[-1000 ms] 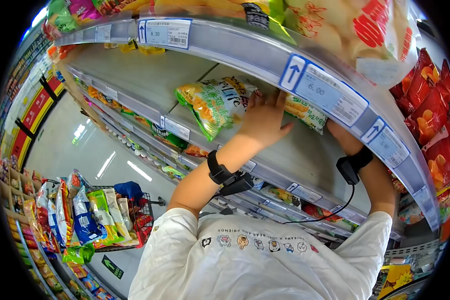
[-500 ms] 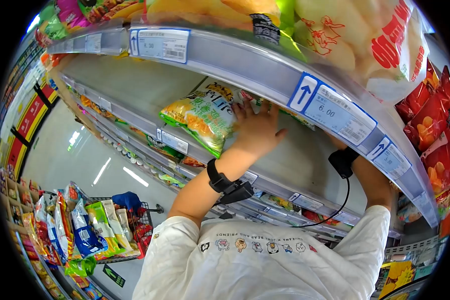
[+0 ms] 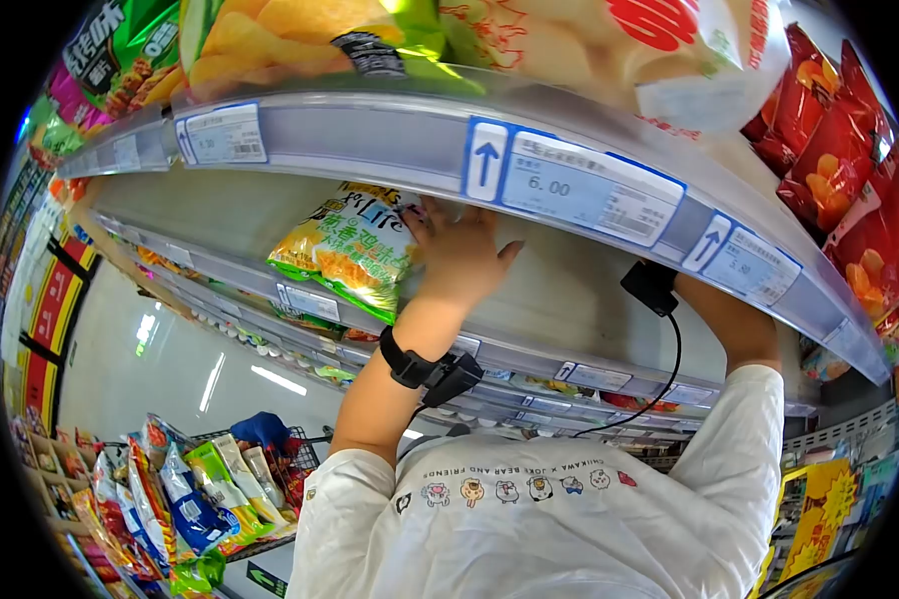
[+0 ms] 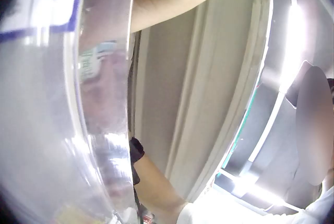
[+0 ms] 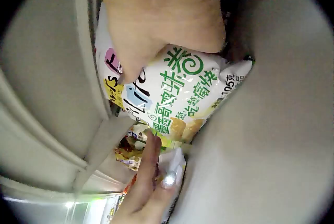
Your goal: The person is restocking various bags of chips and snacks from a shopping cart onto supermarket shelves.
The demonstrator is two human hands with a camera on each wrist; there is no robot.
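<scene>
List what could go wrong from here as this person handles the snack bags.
1. The green-edged bag lies near the front of the shelf; a nudge from the left hand beside it might push it off.
2. The right hand holds the white bag; squeezing hard might crush what is inside.
3. A slack cable hangs from the black wrist camera and could snag.

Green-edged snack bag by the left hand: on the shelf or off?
On: the head view shows the bag resting on the shelf, left hand at its side.
</scene>
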